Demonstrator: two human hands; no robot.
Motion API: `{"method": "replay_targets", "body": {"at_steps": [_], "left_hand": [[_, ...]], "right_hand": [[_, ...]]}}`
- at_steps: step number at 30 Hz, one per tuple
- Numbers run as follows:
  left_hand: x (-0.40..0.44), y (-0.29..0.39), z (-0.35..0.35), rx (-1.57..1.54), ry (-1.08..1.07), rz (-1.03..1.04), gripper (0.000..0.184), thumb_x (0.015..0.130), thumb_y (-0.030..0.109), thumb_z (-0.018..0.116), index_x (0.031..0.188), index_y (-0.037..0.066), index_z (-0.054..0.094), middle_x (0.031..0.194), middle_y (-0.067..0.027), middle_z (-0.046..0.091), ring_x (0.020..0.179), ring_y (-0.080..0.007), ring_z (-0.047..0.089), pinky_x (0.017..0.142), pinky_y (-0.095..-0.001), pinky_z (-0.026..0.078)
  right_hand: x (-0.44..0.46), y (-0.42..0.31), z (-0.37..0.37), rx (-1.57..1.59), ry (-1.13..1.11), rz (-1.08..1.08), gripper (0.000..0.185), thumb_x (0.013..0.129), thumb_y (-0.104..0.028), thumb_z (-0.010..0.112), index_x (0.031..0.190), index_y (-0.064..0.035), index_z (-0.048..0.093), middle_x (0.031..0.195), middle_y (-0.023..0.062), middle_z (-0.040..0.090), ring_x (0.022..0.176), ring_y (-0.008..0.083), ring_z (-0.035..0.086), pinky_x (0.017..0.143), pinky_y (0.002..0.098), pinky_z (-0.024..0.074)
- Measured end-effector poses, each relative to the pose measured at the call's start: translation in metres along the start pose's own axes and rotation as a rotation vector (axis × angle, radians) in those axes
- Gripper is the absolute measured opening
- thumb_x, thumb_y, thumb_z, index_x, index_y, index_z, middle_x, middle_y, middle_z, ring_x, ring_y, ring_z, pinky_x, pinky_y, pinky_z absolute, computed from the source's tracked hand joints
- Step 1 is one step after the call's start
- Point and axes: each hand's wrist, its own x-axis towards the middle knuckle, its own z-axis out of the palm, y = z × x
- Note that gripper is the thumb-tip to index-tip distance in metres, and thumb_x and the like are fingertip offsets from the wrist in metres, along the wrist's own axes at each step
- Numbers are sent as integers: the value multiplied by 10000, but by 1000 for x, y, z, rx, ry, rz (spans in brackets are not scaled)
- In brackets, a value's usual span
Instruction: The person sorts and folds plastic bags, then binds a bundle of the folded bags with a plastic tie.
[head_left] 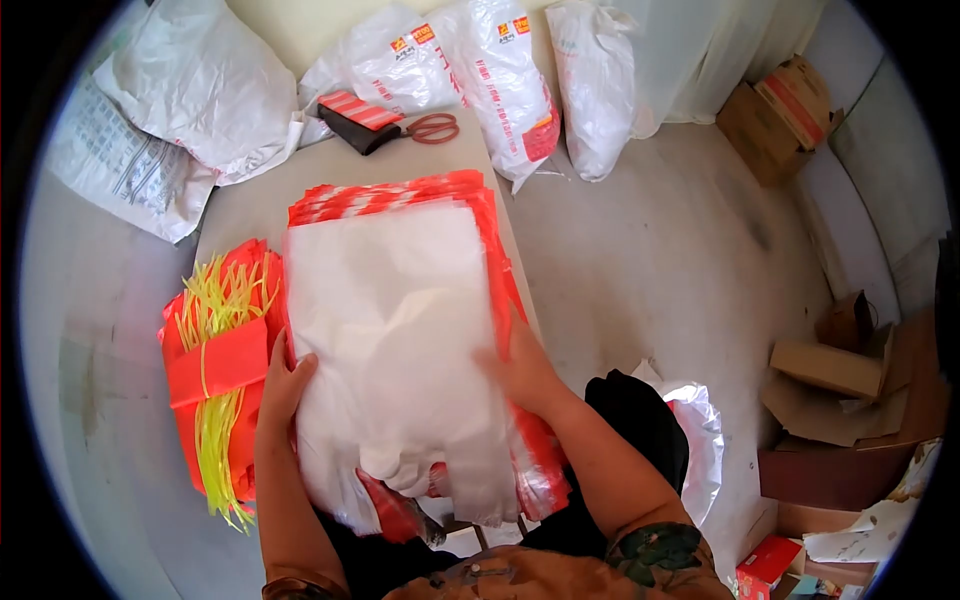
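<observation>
A thick stack of plastic bags lies in front of me, white on top, with red-and-white layers showing at the back and right edges. Its handle cutouts face my body. My left hand grips the stack's left edge, thumb on top and the other fingers partly hidden at the side. At the right edge, my right hand holds the stack between a motion-blurred thumb on top and fingers along the side. Left of the stack is a bundle of red bags, with yellow plastic strips lying across it.
Scissors with red handles lie at the table's far end, partly under a dark, red-striped piece. Stuffed white sacks stand behind. Cardboard boxes sit on the floor at right, and a silvery plastic bag beside my leg.
</observation>
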Motion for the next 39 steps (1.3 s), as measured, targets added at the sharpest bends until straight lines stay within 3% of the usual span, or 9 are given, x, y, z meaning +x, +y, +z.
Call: {"method": "replay_targets", "body": {"at_steps": [3,7,18,21,24,26,28,32,39], "left_hand": [[1,-1,0,-9,5,29,890,887,296,725,1610,24,282,1552,-239,446,1364,-313,505,1114,-381,444],[-3,11,0,33,25,-16,906,873,308,739,1606,25,289,1539,-249,459,1349,-316,519,1104,-376,449],[-7,18,-3,24,-11,-12,986,841,385,769,1603,-9,283,1514,-277,483,1327,-329,552,1091,-379,459],[-7,13,-3,26,-1,1,1003,833,409,772,1604,-12,288,1537,-276,469,1354,-336,542,1107,-383,446],[-5,6,-5,69,19,39,1003,831,419,773,1601,-12,296,1547,-273,464,1372,-341,534,1123,-386,431],[-8,12,-4,102,25,41,1006,829,427,775,1598,-14,301,1551,-274,461,1385,-344,525,1135,-387,420],[-10,15,-3,103,27,34,998,835,429,770,1595,-18,304,1546,-279,464,1390,-346,519,1138,-387,418],[-8,12,-1,131,43,13,970,856,411,758,1595,-20,301,1553,-277,455,1413,-339,497,1147,-389,413],[-13,11,-11,53,8,45,938,893,392,746,1605,-10,286,1597,-260,396,1444,-353,447,1173,-403,384]], "right_hand": [[2,-8,-2,39,-20,-48,882,911,-302,748,1552,88,284,1473,311,481,1382,440,462,1171,478,352],[6,1,3,-133,23,-34,862,909,-285,751,1534,99,298,1436,321,509,1358,445,486,1150,487,374],[4,4,12,-7,94,-32,800,905,-249,752,1513,81,350,1379,303,562,1279,405,560,1115,466,413],[8,12,12,119,15,-28,798,931,-112,657,1616,-29,255,1578,123,411,1444,239,404,1194,376,322],[11,14,11,60,-18,-43,810,934,-94,636,1631,-36,227,1611,113,365,1481,236,357,1215,376,288],[10,21,14,44,55,-36,748,924,-194,705,1531,46,340,1454,221,503,1339,325,499,1134,419,387],[10,30,18,14,117,-38,723,921,-247,740,1470,90,410,1367,272,580,1260,365,576,1086,439,443],[5,17,17,36,97,-3,708,924,-256,741,1455,94,428,1363,268,589,1254,356,584,1076,430,455],[6,9,10,58,76,19,897,912,-254,753,1578,73,249,1532,273,448,1417,356,459,1177,412,368]]}}
